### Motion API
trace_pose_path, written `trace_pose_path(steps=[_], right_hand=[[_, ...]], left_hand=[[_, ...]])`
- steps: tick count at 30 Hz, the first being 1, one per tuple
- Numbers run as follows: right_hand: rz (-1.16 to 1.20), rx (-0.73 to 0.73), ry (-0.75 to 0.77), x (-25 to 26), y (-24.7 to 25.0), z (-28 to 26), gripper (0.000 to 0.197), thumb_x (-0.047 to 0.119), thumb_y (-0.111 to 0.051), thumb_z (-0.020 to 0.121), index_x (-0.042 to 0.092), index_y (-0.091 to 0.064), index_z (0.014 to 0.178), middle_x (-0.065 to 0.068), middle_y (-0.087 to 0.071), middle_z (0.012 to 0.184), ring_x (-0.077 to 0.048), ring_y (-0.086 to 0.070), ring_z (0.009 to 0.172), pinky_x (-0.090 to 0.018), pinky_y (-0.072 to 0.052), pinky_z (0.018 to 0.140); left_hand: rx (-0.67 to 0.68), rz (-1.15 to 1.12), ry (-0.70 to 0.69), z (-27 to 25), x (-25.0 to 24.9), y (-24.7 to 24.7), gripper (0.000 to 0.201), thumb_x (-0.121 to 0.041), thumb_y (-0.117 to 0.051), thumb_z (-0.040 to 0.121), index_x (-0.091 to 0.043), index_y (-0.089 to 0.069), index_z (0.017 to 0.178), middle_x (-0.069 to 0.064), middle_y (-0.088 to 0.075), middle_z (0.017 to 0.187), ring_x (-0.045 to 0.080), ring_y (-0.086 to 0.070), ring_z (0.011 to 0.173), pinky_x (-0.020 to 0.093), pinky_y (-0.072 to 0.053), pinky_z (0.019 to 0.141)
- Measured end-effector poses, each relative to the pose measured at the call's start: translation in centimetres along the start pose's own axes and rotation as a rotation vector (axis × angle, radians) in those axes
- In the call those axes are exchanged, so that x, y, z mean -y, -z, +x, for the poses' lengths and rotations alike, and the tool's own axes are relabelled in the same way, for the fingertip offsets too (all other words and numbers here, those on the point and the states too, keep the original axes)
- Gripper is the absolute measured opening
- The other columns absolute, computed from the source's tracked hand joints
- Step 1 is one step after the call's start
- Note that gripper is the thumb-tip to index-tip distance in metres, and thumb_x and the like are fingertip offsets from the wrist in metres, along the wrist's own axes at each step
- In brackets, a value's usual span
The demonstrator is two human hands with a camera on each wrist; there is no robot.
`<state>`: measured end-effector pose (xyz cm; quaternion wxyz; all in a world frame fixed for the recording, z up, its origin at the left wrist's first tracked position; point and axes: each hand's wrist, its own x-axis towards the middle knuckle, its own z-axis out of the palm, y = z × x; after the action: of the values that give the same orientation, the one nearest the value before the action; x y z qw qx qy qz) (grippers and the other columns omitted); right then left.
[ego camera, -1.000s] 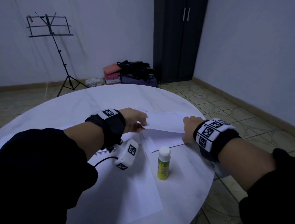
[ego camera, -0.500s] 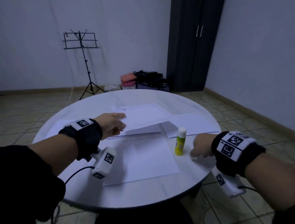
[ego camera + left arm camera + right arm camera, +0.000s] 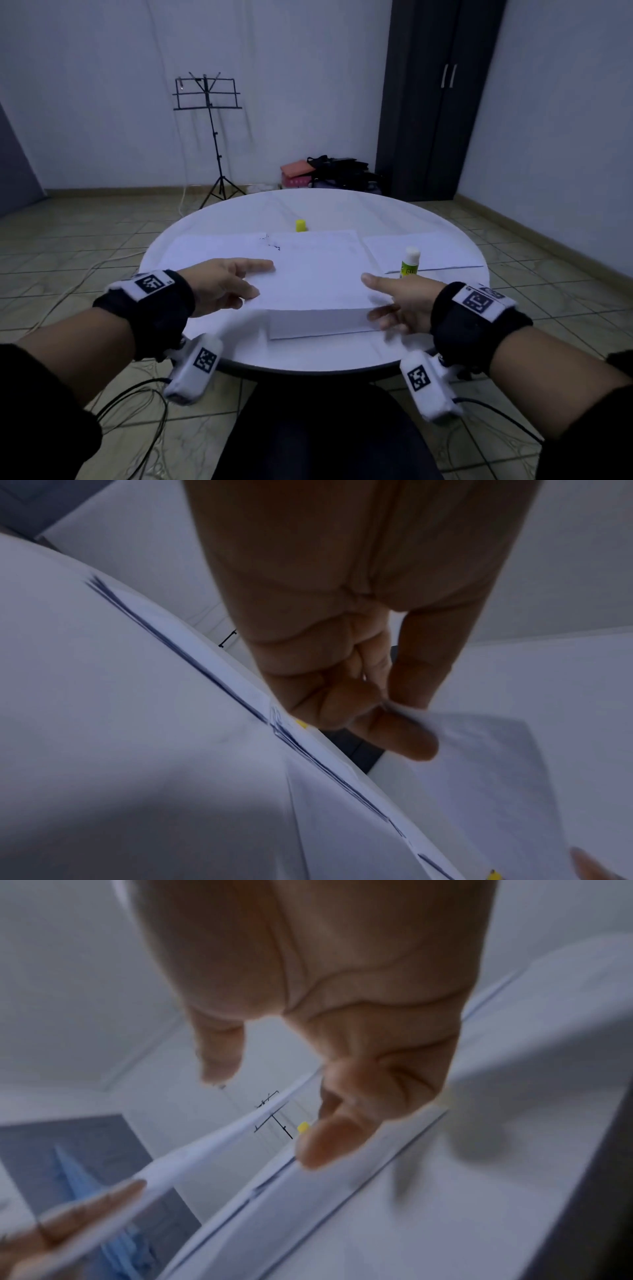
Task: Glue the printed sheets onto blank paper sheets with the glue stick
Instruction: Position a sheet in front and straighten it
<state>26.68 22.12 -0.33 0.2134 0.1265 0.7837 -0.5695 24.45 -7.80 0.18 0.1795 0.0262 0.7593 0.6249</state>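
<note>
Hands first: my left hand (image 3: 224,286) pinches the left edge of a lifted sheet (image 3: 315,274); my right hand (image 3: 399,303) pinches its right edge, thumb above. Beneath it, a blank sheet (image 3: 322,327) lies flat on the desk (image 3: 308,356). Glue stick (image 3: 410,263), capped and upright, stands just beyond my right hand. Further paper stacks (image 3: 219,245) lie farther back; a yellow cap (image 3: 300,225) farthest. Judgement: this sheet is being positioned, not yet pressed down; more sheets remain.

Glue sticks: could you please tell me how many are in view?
1: the glue stick stands upright right of the lifted sheet. A small yellow object beyond the sheet might be another; unclear.
</note>
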Motion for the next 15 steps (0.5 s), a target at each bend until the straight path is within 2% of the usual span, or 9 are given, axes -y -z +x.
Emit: trace_pose_path(steps=[1, 3, 5, 7, 9, 12, 15], right_hand=[[0.033, -0.019, 0.026, 0.0, 0.0, 0.0, 0.028, 0.035, -0.066, 0.087, 0.015, -0.049, 0.094, -0.009, -0.062, 0.073, -0.014, -0.051, 0.049, -0.021, -0.028, 0.042], [0.024, -0.07, 0.084, 0.1, 0.0, -0.1, 0.016, 0.012, -0.065, 0.087, 0.01, -0.05, 0.083, -0.005, -0.059, 0.064, -0.011, -0.05, 0.044, -0.018, -0.026, 0.04], [-0.041, -0.123, 0.11, 0.2, 0.1, -0.1, 0.019, 0.002, -0.064, 0.085, 0.009, -0.049, 0.076, -0.004, -0.057, 0.059, -0.01, -0.049, 0.043, -0.017, -0.025, 0.039], [-0.136, -0.158, 0.106, 0.3, 0.3, -0.2, 0.024, 0.002, -0.065, 0.084, 0.009, -0.047, 0.071, -0.005, -0.054, 0.058, -0.013, -0.047, 0.046, -0.019, -0.025, 0.042], [-0.256, -0.188, 0.073, 0.5, 0.4, -0.3, 0.024, 0.005, -0.067, 0.084, 0.009, -0.048, 0.07, -0.006, -0.054, 0.061, -0.016, -0.048, 0.05, -0.021, -0.027, 0.045], [-0.424, -0.237, 0.008, 0.6, 0.6, -0.5, 0.023, 0.014, -0.072, 0.082, 0.009, -0.05, 0.076, -0.004, -0.058, 0.069, -0.015, -0.053, 0.055, -0.02, -0.033, 0.043], [-0.496, -0.255, -0.028, 0.5, 0.8, -0.5, 0.023, 0.016, -0.075, 0.08, 0.008, -0.054, 0.075, -0.004, -0.061, 0.074, -0.013, -0.053, 0.056, -0.017, -0.033, 0.039]], left_hand=[[0.003, 0.025, -0.003, -0.1, 0.1, 0.1, 0.05, 0.018, -0.049, 0.085, -0.017, -0.062, 0.118, 0.001, -0.06, 0.1, 0.009, -0.056, 0.056, 0.017, -0.043, 0.051], [0.0, 0.12, 0.002, -0.1, 0.4, 0.2, 0.045, 0.017, -0.051, 0.085, -0.018, -0.064, 0.111, 0.005, -0.062, 0.091, 0.012, -0.053, 0.056, 0.018, -0.041, 0.051], [-0.022, 0.309, 0.005, 0.0, 0.5, -0.2, 0.034, 0.011, -0.057, 0.086, -0.016, -0.068, 0.104, 0.003, -0.061, 0.08, 0.009, -0.051, 0.051, 0.017, -0.042, 0.05], [-0.042, 0.528, -0.005, 0.3, 0.4, -0.8, 0.026, 0.001, -0.063, 0.087, -0.018, -0.069, 0.103, -0.005, -0.063, 0.074, -0.001, -0.052, 0.045, 0.012, -0.045, 0.052], [-0.032, 0.709, -0.025, 0.6, 0.2, -1.4, 0.023, -0.011, -0.066, 0.087, -0.028, -0.069, 0.103, -0.012, -0.063, 0.072, -0.004, -0.052, 0.043, 0.006, -0.042, 0.053], [-0.009, 0.841, -0.019, 1.0, -0.2, -2.2, 0.023, -0.024, -0.07, 0.084, -0.034, -0.069, 0.105, -0.016, -0.062, 0.078, 0.0, -0.055, 0.051, 0.009, -0.042, 0.06], [0.027, 0.918, -0.011, 1.7, -0.1, -2.8, 0.029, -0.026, -0.075, 0.08, -0.034, -0.068, 0.107, -0.015, -0.057, 0.078, 0.006, -0.056, 0.055, 0.013, -0.043, 0.066]])
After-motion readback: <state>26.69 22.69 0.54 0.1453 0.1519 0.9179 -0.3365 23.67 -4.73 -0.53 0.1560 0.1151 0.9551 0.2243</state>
